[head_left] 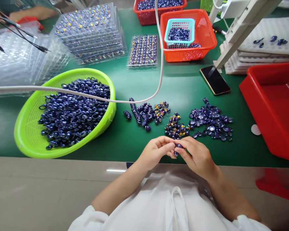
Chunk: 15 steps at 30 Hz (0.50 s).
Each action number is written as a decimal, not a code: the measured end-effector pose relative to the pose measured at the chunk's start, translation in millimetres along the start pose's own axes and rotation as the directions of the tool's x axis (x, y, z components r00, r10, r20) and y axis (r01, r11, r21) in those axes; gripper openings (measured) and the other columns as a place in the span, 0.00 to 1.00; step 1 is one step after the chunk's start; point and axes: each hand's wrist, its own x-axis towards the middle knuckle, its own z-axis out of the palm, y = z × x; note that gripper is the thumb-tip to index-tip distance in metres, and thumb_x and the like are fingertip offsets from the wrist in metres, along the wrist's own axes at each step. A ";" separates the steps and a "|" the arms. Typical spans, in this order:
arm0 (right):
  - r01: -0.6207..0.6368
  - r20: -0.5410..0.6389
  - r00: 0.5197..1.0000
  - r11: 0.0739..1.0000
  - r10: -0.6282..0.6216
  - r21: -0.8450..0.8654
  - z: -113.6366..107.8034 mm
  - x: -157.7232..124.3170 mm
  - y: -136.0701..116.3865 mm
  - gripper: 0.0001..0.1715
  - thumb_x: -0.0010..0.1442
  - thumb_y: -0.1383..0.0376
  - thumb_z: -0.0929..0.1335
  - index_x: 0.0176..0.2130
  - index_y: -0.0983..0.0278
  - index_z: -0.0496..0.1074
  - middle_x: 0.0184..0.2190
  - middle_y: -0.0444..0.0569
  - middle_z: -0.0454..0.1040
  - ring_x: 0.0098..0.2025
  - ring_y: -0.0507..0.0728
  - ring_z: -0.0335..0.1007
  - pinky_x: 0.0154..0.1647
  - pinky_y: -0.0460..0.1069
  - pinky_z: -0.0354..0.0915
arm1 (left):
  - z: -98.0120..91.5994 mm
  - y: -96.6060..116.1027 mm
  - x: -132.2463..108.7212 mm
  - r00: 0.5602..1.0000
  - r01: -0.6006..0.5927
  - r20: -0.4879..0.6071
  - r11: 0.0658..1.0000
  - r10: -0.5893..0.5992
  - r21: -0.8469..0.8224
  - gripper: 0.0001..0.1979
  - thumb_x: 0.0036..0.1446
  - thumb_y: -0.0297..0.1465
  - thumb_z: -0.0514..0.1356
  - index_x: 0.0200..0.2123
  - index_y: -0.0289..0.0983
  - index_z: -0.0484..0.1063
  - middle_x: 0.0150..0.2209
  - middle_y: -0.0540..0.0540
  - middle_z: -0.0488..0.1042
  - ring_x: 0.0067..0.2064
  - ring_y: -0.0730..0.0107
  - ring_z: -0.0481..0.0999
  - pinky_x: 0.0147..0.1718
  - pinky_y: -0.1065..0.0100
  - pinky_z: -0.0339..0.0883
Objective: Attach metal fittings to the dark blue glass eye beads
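My left hand [160, 149] and my right hand [196, 154] meet at the table's front edge. Both pinch a small shiny dark-blue rounded part [178, 146] between thumbs and fingers; its exact kind is too small to tell. Just beyond the fingertips lies a pile of dark-blue parts with yellow bits [174, 125]. To the right of it spreads a heap of flat dark-blue glossy caps [212, 120]. Further left are rows of dark-blue rounded pieces [145, 112] and a smaller cluster with yellow bits [162, 109].
A green basket [26, 134] full of dark-blue looped parts stands left. Behind are stacked clear trays [93, 35], a single filled tray [143, 51] and an orange basket [207, 35]. A phone [215, 80] and red bin [265, 112] are right. A white cable [86, 94] crosses above the table.
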 end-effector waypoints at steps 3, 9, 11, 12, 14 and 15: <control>0.056 0.018 0.998 0.997 -0.055 -0.059 2.0 -1.5 1.5 0.10 0.67 0.71 0.65 0.49 0.65 0.69 0.35 0.52 0.78 0.35 0.57 0.76 0.35 0.50 0.73 | 1.7 2.8 -3.5 0.996 -0.094 0.004 0.988 0.094 0.124 0.26 0.48 0.32 0.74 0.51 0.37 0.73 0.43 0.44 0.75 0.40 0.66 0.78 0.38 0.66 0.74; 0.142 0.025 0.990 0.975 -0.140 -0.169 6.5 -5.4 -1.4 0.06 0.68 0.69 0.62 0.43 0.65 0.68 0.30 0.52 0.78 0.31 0.57 0.77 0.30 0.51 0.71 | 5.1 8.0 -6.5 0.966 -0.254 0.147 0.874 0.211 0.415 0.18 0.55 0.32 0.69 0.49 0.36 0.78 0.47 0.40 0.74 0.48 0.61 0.77 0.47 0.62 0.75; 0.165 0.021 0.986 0.968 -0.164 -0.191 7.7 -6.2 -2.2 0.06 0.68 0.69 0.62 0.42 0.65 0.68 0.28 0.51 0.77 0.29 0.57 0.76 0.29 0.51 0.70 | 5.5 7.7 -7.2 0.958 -0.285 0.158 0.852 0.239 0.439 0.16 0.55 0.31 0.68 0.47 0.35 0.79 0.44 0.40 0.76 0.45 0.62 0.78 0.45 0.63 0.76; 0.176 0.020 0.984 0.965 -0.175 -0.196 8.3 -6.5 -2.4 0.06 0.68 0.69 0.62 0.43 0.65 0.68 0.28 0.51 0.77 0.29 0.57 0.75 0.29 0.51 0.70 | 5.5 7.2 -7.5 0.955 -0.297 0.157 0.844 0.252 0.446 0.15 0.55 0.31 0.69 0.46 0.34 0.79 0.43 0.40 0.76 0.43 0.63 0.78 0.44 0.64 0.76; 0.191 0.015 0.981 0.962 -0.192 -0.197 9.5 -7.1 -2.3 0.06 0.67 0.69 0.62 0.43 0.65 0.68 0.28 0.50 0.77 0.29 0.57 0.75 0.29 0.51 0.70 | 5.1 5.7 -8.1 0.950 -0.311 0.149 0.836 0.273 0.452 0.15 0.53 0.31 0.69 0.45 0.34 0.80 0.41 0.41 0.77 0.41 0.64 0.78 0.42 0.65 0.76; 0.196 0.010 0.980 0.961 -0.198 -0.195 10.1 -7.5 -2.0 0.06 0.67 0.69 0.62 0.44 0.64 0.68 0.28 0.50 0.77 0.29 0.56 0.75 0.29 0.50 0.70 | 4.8 4.8 -8.3 0.950 -0.312 0.144 0.836 0.277 0.451 0.14 0.53 0.30 0.69 0.44 0.34 0.80 0.41 0.41 0.77 0.41 0.64 0.78 0.42 0.65 0.76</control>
